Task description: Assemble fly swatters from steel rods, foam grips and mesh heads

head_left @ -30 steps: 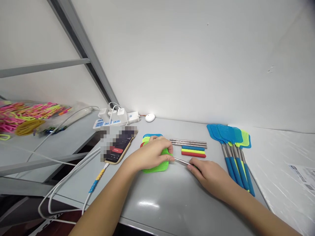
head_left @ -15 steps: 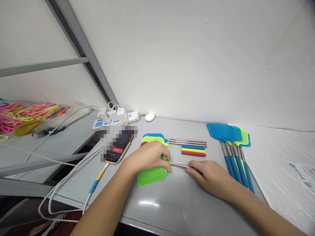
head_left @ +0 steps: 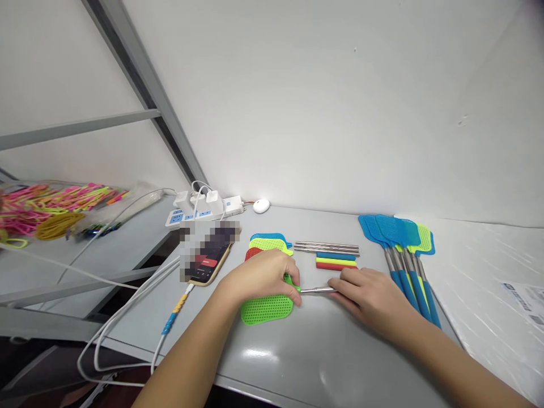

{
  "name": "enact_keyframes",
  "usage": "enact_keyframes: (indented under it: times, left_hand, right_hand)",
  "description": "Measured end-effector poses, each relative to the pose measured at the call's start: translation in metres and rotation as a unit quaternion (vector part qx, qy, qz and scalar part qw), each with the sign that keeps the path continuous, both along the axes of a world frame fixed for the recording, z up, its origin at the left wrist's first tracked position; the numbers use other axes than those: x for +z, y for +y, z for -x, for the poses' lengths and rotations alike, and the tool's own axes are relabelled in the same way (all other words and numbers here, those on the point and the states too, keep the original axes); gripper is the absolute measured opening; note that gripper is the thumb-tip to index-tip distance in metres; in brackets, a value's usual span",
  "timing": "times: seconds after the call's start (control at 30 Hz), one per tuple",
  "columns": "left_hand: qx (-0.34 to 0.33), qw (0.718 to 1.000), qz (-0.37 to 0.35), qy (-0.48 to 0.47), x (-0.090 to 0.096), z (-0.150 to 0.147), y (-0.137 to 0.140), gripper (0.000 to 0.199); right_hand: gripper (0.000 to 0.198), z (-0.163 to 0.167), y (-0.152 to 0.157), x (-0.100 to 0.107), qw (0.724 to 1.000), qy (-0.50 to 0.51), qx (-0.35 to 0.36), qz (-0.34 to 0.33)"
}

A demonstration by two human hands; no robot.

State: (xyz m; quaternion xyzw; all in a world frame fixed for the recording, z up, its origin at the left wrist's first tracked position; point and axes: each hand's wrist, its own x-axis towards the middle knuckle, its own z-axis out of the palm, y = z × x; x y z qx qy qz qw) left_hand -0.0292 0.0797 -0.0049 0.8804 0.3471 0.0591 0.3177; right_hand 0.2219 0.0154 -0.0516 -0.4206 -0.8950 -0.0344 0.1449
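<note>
My left hand (head_left: 270, 277) is closed round the neck of a green fly swatter head (head_left: 267, 309), which lies at a slant on the grey table. A thin metal rod (head_left: 317, 290) runs from that neck to the right. My right hand (head_left: 368, 292) is closed on the rod's other end, with its fingertips hiding what is there. Behind my left hand lie a red swatter head (head_left: 253, 253), a yellow one (head_left: 267, 244) and a blue one (head_left: 268, 236). Several metal rods (head_left: 327, 247) lie beyond, beside blue, yellow and red (head_left: 335, 266) handle sleeves.
Several fly swatters with blue handles (head_left: 410, 283) are stacked at the right, by a plastic-wrapped white sheet (head_left: 488, 272). On the left are a phone (head_left: 210, 263) on a cable, a power strip (head_left: 208, 214) and a white oval device (head_left: 261, 206). Colourful cords (head_left: 63, 204) lie further left.
The view has shifted slightly. My right hand has turned a little over the rod's end, and the dark green piece that showed under its fingers is now hidden. My left hand keeps its grip.
</note>
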Motion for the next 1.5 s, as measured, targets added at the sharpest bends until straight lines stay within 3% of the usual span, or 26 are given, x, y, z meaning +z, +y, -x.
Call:
enact_keyframes:
  times: [0.13, 0.33, 0.5, 0.73, 0.83, 0.97, 1.07, 1.13, 1.23, 1.3, 1.37, 1.5]
  left_hand:
    - [-0.007, 1.000, -0.010, -0.008, 0.004, -0.001, -0.001, 0.026]
    - [-0.002, 1.000, -0.012, -0.019, 0.005, -0.006, -0.003, 0.026]
    - [-0.018, 0.999, -0.037, -0.030, 0.002, -0.012, -0.004, 0.026]
    - [-0.028, 0.985, -0.167, -0.027, 0.015, -0.031, -0.008, 0.028]
    - [0.014, 0.962, -0.257, -0.088, 0.029, -0.044, -0.002, 0.029]
    - [0.149, 0.913, -0.314, -0.214, 0.044, -0.051, 0.027, 0.030]
    - [0.254, 0.878, -0.240, -0.328, 0.044, -0.046, 0.050, 0.035]
    - [0.276, 0.880, -0.096, -0.373, 0.037, -0.040, 0.056, 0.041]
    - [0.248, 0.880, 0.164, -0.371, 0.019, -0.034, 0.051, 0.045]
    - [0.233, 0.863, 0.258, -0.365, 0.005, -0.032, 0.044, 0.043]
    - [0.233, 0.854, 0.283, -0.369, -0.005, -0.031, 0.038, 0.040]
    - [0.242, 0.859, 0.261, -0.368, -0.011, -0.031, 0.033, 0.037]
  right_hand:
    - [0.024, -0.004, -0.001, -0.002, 0.997, -0.009, -0.014, -0.069]
    - [0.023, -0.004, -0.002, -0.002, 0.997, -0.016, -0.035, -0.065]
    - [0.025, -0.001, -0.005, -0.003, 0.996, -0.024, -0.010, -0.088]
    - [0.028, 0.003, -0.007, 0.006, 0.996, 0.020, -0.061, -0.057]
    - [0.030, 0.002, -0.004, 0.011, 0.991, 0.057, -0.116, -0.032]
    - [0.029, -0.006, 0.002, 0.015, 0.976, 0.074, -0.190, -0.080]
    - [0.030, -0.012, 0.006, 0.017, 0.966, 0.072, -0.220, -0.112]
    - [0.030, -0.013, 0.008, 0.017, 0.966, 0.069, -0.222, -0.115]
    - [0.028, -0.013, 0.008, 0.016, 0.969, 0.046, -0.210, -0.122]
    - [0.027, -0.014, 0.009, 0.014, 0.972, 0.027, -0.196, -0.127]
    - [0.026, -0.015, 0.009, 0.013, 0.976, 0.014, -0.177, -0.124]
    - [0.026, -0.017, 0.007, 0.015, 0.982, 0.017, -0.154, -0.105]
